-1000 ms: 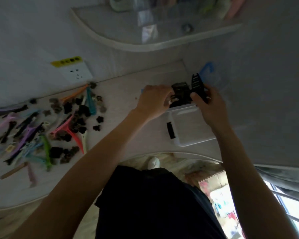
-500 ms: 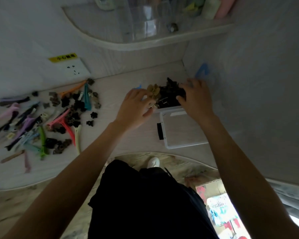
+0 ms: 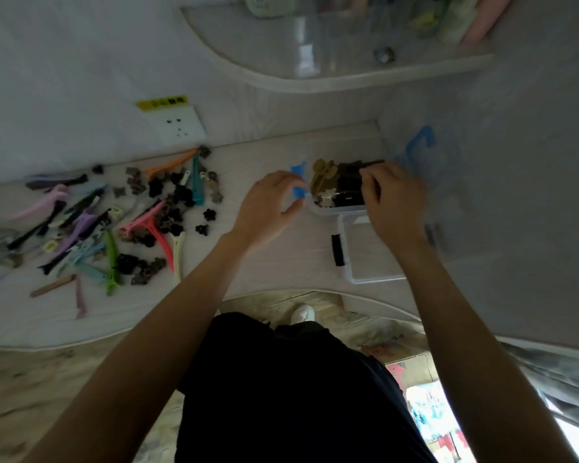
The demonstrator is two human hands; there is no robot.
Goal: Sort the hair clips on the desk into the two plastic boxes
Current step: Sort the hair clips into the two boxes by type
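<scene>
1. Over the far right part of the bench (image 3: pixel 281 262), I have both hands at the open plastic box (image 3: pixel 328 210), forearms reaching in from the near edge.
2. My left hand (image 3: pixel 268 205) sits just left of the box, thumb and fingers curved toward its near-left corner beside a blue latch (image 3: pixel 298 185); I cannot tell whether it pinches anything.
3. My right hand (image 3: pixel 393 198) lies over the right side of the box, fingers curled down onto the black clips (image 3: pixel 348 185) inside; whether it grips one is unclear.
4. An olive claw clip (image 3: pixel 323 177) sits in the left of that box beside the black ones.
5. Just near of it lies the box's clear lid (image 3: pixel 365 259) with a black latch (image 3: pixel 337 250) on its left edge.
6. Well apart on the left, the unsorted hair clips (image 3: pixel 114 222) are spread out: long pink, purple, green, teal and orange ones among small dark claws.
7. Behind them a wall socket (image 3: pixel 178 125) sits under a yellow label, and a curved shelf (image 3: pixel 331 71) hangs above the far corner.
</scene>
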